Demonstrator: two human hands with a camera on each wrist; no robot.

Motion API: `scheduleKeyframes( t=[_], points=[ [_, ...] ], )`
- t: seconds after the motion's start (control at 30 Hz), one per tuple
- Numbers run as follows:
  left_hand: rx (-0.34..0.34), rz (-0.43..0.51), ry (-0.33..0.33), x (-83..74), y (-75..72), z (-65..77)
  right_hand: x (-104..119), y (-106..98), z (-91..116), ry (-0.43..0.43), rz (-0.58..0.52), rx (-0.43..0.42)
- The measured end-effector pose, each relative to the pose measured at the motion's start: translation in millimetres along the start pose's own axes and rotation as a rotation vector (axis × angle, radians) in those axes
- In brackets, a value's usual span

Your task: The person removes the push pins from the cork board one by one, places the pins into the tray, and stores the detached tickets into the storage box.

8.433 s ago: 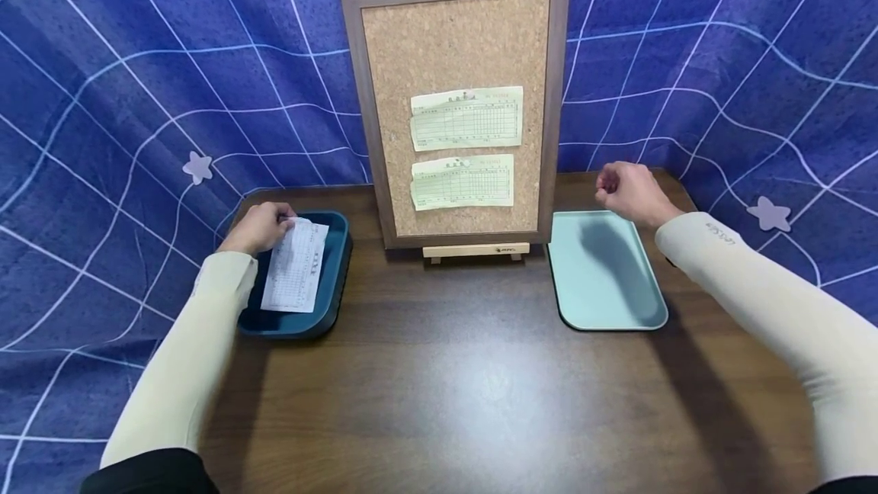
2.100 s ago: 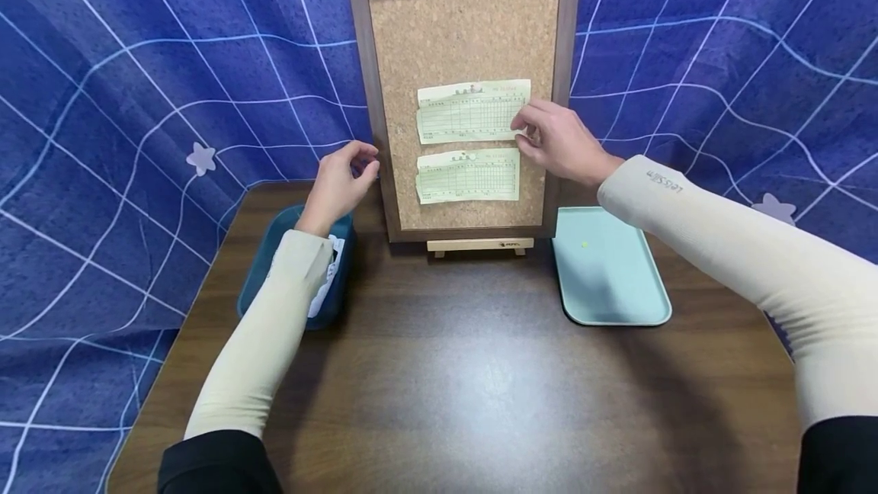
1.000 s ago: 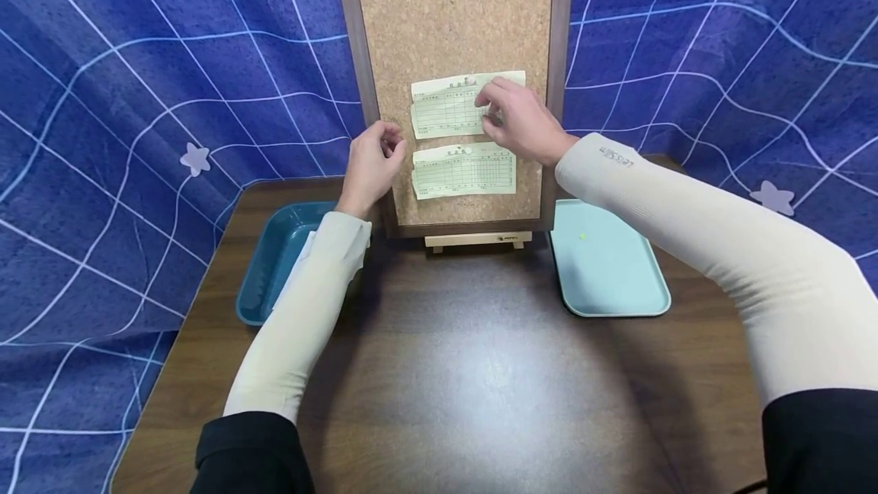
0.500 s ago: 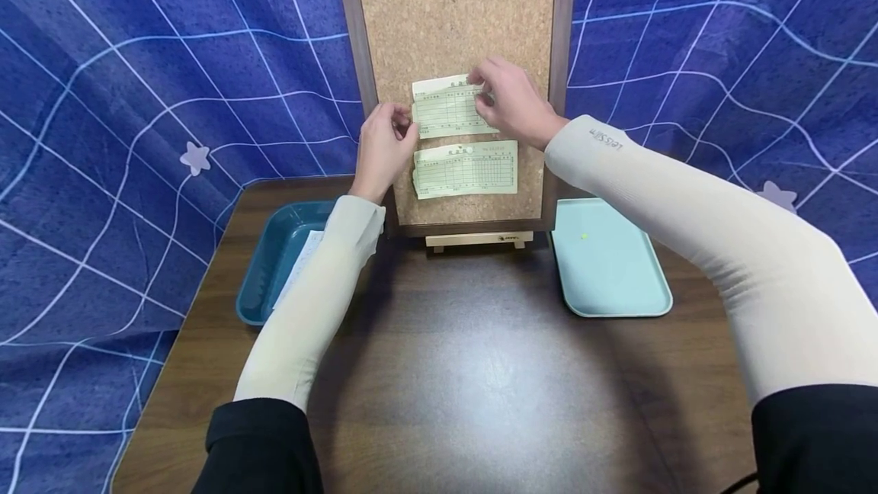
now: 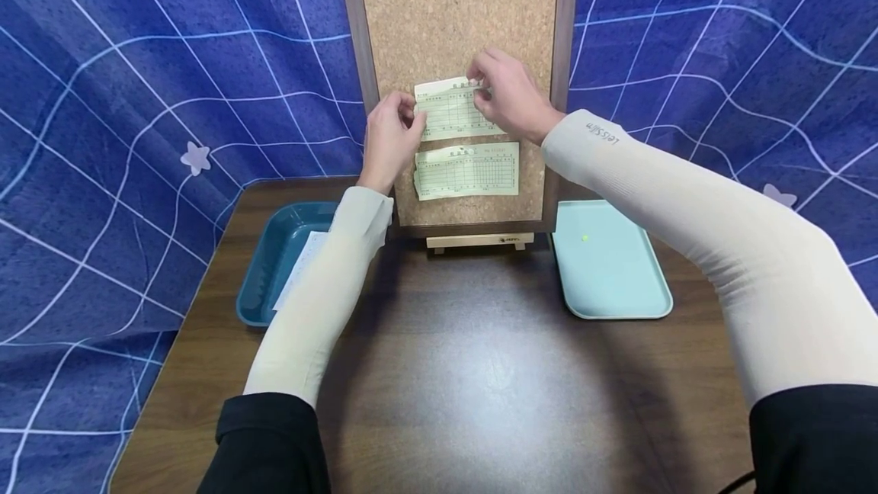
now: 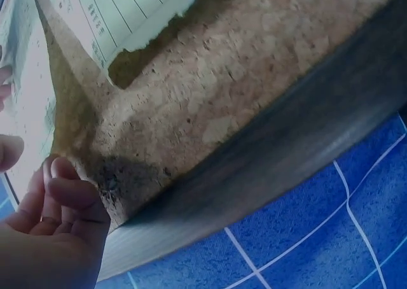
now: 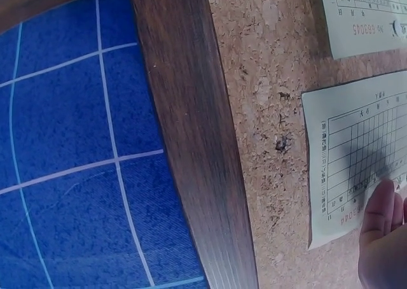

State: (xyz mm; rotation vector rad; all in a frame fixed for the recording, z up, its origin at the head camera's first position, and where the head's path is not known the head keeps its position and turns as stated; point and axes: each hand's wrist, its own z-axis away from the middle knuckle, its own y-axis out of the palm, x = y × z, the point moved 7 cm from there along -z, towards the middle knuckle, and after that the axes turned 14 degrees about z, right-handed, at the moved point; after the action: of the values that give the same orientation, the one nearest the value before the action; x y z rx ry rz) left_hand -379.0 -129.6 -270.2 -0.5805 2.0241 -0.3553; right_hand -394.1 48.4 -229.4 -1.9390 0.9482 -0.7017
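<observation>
Two pale green receipt slips hang one above the other on a framed cork board. My left hand pinches the left edge of the upper slip; in the left wrist view that edge stands off the cork and casts a shadow. With fingers bent, my right hand is at the top middle of the same slip, where its pin is hidden behind the fingertips. The lower slip lies below both hands, with a small white pin at its top in the right wrist view.
A dark teal tray at the left holds a white printed paper, partly behind the left sleeve. At the right lies a light aqua tray with a tiny yellow-green speck. A wooden stand supports the board.
Over the last seconds my left hand moved from the teal tray, where it had the white paper, up to the upper slip's left edge. My right hand moved left from over the aqua tray to the slip's top.
</observation>
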Motion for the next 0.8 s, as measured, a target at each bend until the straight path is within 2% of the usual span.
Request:
scheduleKeyframes(
  t=[0.33,0.8],
  points=[
    [-0.066,0.034,0.07,-7.4,0.6,-2.9,2,3,-2,0.028,0.013,0.023],
    [-0.056,0.004,0.085,-12.9,2.0,-2.7,2,4,-5,0.044,0.011,-0.001]
  ],
)
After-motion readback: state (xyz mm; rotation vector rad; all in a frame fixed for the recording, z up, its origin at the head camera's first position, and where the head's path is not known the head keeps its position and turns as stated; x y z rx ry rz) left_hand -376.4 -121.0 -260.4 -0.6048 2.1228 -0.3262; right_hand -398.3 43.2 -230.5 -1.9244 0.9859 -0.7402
